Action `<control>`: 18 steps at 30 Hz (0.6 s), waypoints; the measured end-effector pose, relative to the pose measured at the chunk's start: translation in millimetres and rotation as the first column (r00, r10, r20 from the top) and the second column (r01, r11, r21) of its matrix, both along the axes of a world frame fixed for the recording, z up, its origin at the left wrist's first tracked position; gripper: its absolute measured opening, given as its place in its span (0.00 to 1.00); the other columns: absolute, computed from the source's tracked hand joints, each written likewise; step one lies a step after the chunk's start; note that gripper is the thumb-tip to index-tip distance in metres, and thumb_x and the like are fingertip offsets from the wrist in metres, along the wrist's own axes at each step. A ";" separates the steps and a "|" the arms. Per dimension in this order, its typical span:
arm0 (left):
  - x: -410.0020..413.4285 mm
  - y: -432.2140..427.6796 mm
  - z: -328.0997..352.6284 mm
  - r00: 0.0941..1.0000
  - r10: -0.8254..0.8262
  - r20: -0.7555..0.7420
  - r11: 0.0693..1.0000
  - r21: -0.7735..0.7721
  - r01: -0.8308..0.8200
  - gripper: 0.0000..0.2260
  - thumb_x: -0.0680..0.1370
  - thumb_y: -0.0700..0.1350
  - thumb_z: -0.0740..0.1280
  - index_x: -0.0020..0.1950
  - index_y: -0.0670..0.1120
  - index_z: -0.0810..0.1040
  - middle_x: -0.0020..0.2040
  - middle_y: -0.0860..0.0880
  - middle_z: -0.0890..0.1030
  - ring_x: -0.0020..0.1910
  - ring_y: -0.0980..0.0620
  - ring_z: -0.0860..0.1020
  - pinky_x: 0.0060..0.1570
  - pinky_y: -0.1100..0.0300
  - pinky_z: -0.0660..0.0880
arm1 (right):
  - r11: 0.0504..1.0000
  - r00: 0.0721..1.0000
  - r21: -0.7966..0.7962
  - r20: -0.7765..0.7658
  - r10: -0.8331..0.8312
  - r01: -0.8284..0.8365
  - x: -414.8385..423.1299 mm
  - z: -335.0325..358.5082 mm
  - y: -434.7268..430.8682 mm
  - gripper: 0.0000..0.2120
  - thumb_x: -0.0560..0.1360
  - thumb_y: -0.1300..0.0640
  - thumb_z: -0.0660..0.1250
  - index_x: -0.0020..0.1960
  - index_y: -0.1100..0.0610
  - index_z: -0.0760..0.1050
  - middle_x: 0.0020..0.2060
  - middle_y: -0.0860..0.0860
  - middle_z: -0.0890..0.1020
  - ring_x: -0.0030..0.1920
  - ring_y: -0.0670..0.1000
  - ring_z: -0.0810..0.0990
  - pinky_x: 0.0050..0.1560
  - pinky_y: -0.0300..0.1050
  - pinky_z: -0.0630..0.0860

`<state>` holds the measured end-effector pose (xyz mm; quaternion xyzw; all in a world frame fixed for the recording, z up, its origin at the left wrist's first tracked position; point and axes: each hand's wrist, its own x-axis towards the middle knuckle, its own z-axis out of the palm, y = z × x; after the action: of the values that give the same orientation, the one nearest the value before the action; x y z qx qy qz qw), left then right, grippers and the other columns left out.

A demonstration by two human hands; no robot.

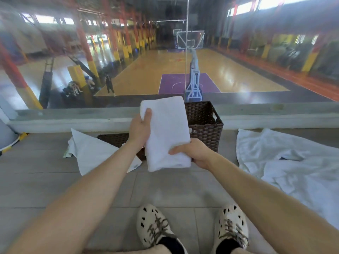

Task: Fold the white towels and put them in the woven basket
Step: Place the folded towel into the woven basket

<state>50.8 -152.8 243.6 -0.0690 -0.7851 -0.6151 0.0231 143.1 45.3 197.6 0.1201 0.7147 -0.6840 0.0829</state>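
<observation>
A folded white towel [168,129] is gripped by the left hand [140,131] at its 9 o'clock edge and by the right hand [194,152] at 5 o'clock. It is held up in front of the woven basket [203,123]. A loose towel [286,162] is spread at 3 o'clock.

Floor [55,180]: grey tiles, 6 o'clock.
Ledge [275,116]: pale concrete, spanning 9 to 3 o'clock.
Court [165,66]: glossy wood, purple key, 12 o'clock.
Columns [86,46]: red and yellow, 10 o'clock.
Light: high windows [244,9], 1 o'clock.

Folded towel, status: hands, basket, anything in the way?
Both gripping: left hand, right hand on the folded towel. Held up in front of the woven basket, not yet in. Unfolded towel left of it, second unfolded towel to the right, neither blocking.
</observation>
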 end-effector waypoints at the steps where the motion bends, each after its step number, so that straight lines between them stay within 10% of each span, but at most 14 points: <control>1: -2.2 0.7 17.4 0.996 -0.090 0.015 0.996 0.011 0.090 0.28 0.77 0.74 0.66 0.65 0.54 0.81 0.58 0.51 0.87 0.57 0.47 0.86 0.63 0.41 0.82 | 0.999 0.998 0.021 -0.054 -0.029 0.031 -3.5 15.9 5.2 0.36 0.52 0.58 0.88 0.59 0.60 0.85 0.53 0.51 0.90 0.55 0.55 0.89 0.61 0.58 0.84; 6: -54.4 19.9 67.8 0.797 -0.544 0.263 0.814 -0.065 0.577 0.40 0.72 0.39 0.84 0.78 0.59 0.70 0.69 0.54 0.84 0.69 0.49 0.82 0.66 0.41 0.81 | 0.991 0.962 0.085 -0.262 -0.080 0.106 -53.9 78.3 53.5 0.39 0.54 0.54 0.89 0.63 0.55 0.83 0.55 0.49 0.89 0.56 0.55 0.88 0.60 0.58 0.85; 11: -168.3 91.0 63.5 0.846 -0.503 0.177 0.826 -0.189 0.531 0.30 0.79 0.41 0.77 0.79 0.51 0.71 0.68 0.54 0.84 0.70 0.48 0.81 0.66 0.44 0.81 | 0.995 0.942 -0.095 -0.328 -0.067 0.038 -156.5 81.3 112.2 0.26 0.71 0.58 0.81 0.68 0.54 0.81 0.60 0.53 0.87 0.62 0.57 0.86 0.65 0.59 0.82; 14: -241.0 138.6 45.0 0.825 -0.544 0.149 0.804 -0.186 0.564 0.24 0.83 0.45 0.72 0.77 0.55 0.70 0.66 0.58 0.84 0.63 0.57 0.84 0.59 0.55 0.84 | 0.956 0.924 -0.278 -0.331 -0.190 0.097 -233.6 70.7 154.7 0.08 0.76 0.62 0.76 0.51 0.52 0.89 0.57 0.55 0.89 0.59 0.59 0.88 0.66 0.61 0.81; 18: -300.4 187.9 1.0 0.896 -0.444 0.004 0.849 -0.318 0.422 0.15 0.88 0.56 0.63 0.74 0.56 0.69 0.61 0.61 0.81 0.52 0.66 0.81 0.47 0.72 0.78 | 0.878 0.879 -0.377 -0.252 -0.405 0.296 -313.1 33.7 191.6 0.14 0.73 0.62 0.78 0.59 0.55 0.84 0.52 0.55 0.90 0.54 0.59 0.89 0.60 0.63 0.84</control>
<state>-249.6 35.1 244.6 -0.2681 -0.8349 -0.4701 -0.0999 -170.1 236.9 231.2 0.1201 0.5605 -0.8068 -0.1433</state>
